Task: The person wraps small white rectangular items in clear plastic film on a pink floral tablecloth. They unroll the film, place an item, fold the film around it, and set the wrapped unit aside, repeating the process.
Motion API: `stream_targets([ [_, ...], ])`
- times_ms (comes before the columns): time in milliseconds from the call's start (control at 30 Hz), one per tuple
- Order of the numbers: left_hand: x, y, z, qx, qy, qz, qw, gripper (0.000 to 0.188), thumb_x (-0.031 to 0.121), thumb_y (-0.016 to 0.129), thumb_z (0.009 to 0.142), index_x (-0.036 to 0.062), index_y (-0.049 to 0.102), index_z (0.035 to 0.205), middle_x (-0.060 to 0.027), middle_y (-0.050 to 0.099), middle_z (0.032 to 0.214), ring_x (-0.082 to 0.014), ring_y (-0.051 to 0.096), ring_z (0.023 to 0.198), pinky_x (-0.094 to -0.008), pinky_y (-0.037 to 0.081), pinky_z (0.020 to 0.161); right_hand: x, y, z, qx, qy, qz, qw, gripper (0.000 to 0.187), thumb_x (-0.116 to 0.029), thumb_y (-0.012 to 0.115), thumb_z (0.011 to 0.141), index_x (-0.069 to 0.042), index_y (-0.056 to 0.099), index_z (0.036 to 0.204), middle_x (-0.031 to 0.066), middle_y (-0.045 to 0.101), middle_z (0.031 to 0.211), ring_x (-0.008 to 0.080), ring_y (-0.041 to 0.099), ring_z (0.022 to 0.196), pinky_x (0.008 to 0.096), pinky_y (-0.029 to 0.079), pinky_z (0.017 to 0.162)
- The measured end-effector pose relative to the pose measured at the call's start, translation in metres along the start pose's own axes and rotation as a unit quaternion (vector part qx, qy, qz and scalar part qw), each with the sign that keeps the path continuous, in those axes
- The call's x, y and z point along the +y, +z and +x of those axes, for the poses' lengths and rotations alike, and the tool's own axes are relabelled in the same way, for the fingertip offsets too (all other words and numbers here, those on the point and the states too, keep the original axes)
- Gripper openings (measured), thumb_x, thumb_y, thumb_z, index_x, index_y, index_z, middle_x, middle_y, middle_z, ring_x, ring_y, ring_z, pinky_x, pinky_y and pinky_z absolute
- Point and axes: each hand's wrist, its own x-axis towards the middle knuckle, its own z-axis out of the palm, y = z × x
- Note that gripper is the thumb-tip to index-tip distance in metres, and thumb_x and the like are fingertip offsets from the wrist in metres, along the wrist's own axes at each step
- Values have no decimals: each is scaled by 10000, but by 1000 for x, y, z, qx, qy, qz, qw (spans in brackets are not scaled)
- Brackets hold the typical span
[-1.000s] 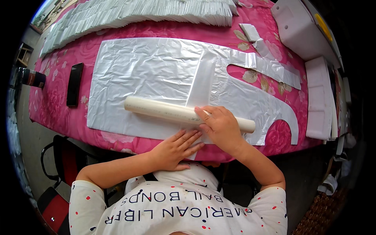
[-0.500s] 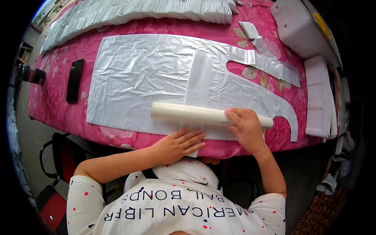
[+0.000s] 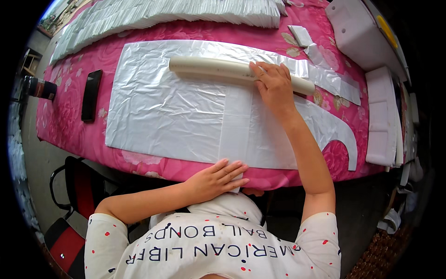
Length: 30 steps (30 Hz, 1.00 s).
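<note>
A white plastic apron (image 3: 162, 107) lies flat and creased across the table, its curved neck and strap end toward the right. Crossing it from front to back is a narrow folded plastic strip (image 3: 234, 130). My right hand (image 3: 275, 88) grips a long cream-coloured tube (image 3: 204, 67) near its right end, with the tube lying across the far part of the apron. At the table's front edge my left hand (image 3: 218, 180) lies flat, fingers stretched out, on the near end of the strip.
Rows of folded white plastic pieces (image 3: 162, 14) line the far edge. A phone (image 3: 91, 95) and a dark jar (image 3: 42, 88) are at left. White foam boxes (image 3: 383, 111) stand at right. Pink flowered cloth (image 3: 65, 121) covers the table; chairs (image 3: 83, 186) stand at front left.
My right hand has moved the tube away from me, from the apron's near side to its far side. My left hand stays at the front edge on the strip.
</note>
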Motion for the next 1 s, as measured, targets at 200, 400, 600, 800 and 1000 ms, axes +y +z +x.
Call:
stream_targets([
  [200, -10, -4, -10, 50, -5, -64, 997, 516, 203, 435, 865, 87, 348, 1360, -121, 307, 1436, -245, 305, 1323, -403, 254, 1075, -10, -7, 3, 26, -17, 50, 998, 472, 11, 603, 716, -118, 579, 1169, 94, 553, 1191, 289, 459, 1159, 404, 320, 1023],
  [400, -17, -6, -15, 71, -22, -172, 982, 495, 139, 516, 802, 32, 437, 1279, -136, 405, 1365, -260, 389, 1267, -402, 309, 1055, -57, -36, -68, -235, -122, 247, 932, 583, 77, 521, 605, -46, 543, 1174, 114, 519, 1243, 315, 433, 1207, 395, 384, 994],
  [600, -34, -8, -11, 185, -10, -257, 949, 560, 138, 591, 712, 29, 469, 1249, -146, 463, 1310, -284, 427, 1234, -418, 345, 1027, -84, -39, -97, -204, -90, 226, 948, 498, -4, 616, 625, -46, 572, 1119, 120, 521, 1237, 295, 481, 1160, 379, 411, 963],
  [800, -48, -21, 5, 138, -149, -144, 968, 652, 313, 588, 708, 13, 448, 1270, -145, 511, 1255, -280, 497, 1155, -406, 377, 977, -80, -37, -96, -118, -55, 170, 977, 352, -22, 644, 661, -59, 631, 1011, 76, 602, 1061, 250, 567, 967, 349, 486, 780],
  [1000, -53, -30, 15, 183, -247, -309, 900, 583, 237, 575, 779, -5, 417, 1285, -164, 592, 1103, -322, 577, 980, -411, 432, 881, -71, -36, -77, -151, 168, 290, 930, 141, -92, 620, 750, -24, 664, 866, 76, 614, 685, 221, 579, 613, 319, 458, 575],
])
